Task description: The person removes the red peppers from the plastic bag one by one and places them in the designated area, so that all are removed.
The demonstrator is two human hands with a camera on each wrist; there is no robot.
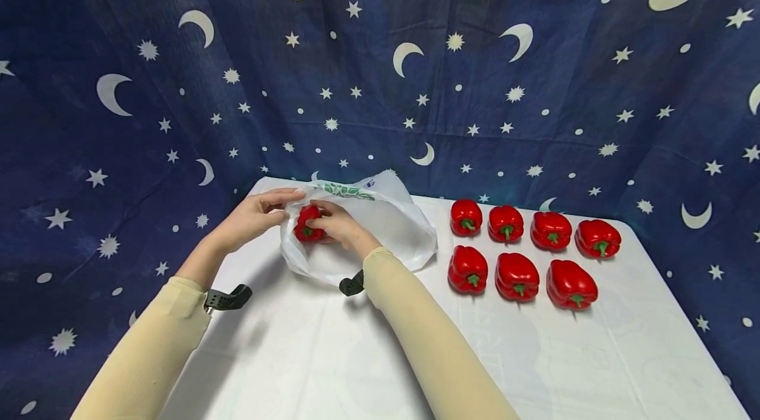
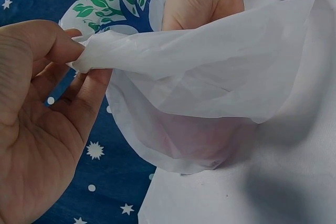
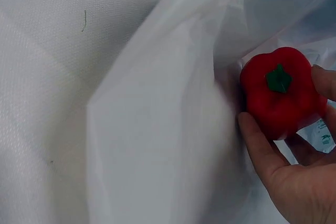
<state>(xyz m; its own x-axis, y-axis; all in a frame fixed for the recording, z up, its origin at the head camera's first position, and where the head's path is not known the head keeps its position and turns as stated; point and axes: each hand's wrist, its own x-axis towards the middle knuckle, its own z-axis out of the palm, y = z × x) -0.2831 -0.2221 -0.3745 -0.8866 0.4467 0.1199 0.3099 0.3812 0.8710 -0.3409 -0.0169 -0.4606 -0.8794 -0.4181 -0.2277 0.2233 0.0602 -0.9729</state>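
Observation:
A white plastic bag (image 1: 394, 225) with a green leaf print lies on its side with its mouth spread wide. My left hand (image 1: 249, 217) pinches the bag's rim between thumb and fingers, as the left wrist view (image 2: 47, 108) also shows. Inside the bag, my right hand (image 1: 343, 225) grips a red bell pepper (image 3: 281, 95), its green stem facing the camera in the right wrist view. Thumb and fingers wrap the pepper's side there. Through the thin plastic in the left wrist view, a reddish shape shows faintly low in the bag.
Right of the bag, several red bell peppers stand in two rows on the white-covered table (image 1: 356, 367), among them a back-row pepper (image 1: 466, 217) and a front-row pepper (image 1: 468, 270). A dark blue cloth (image 1: 380, 123) with moons and stars hangs behind the table.

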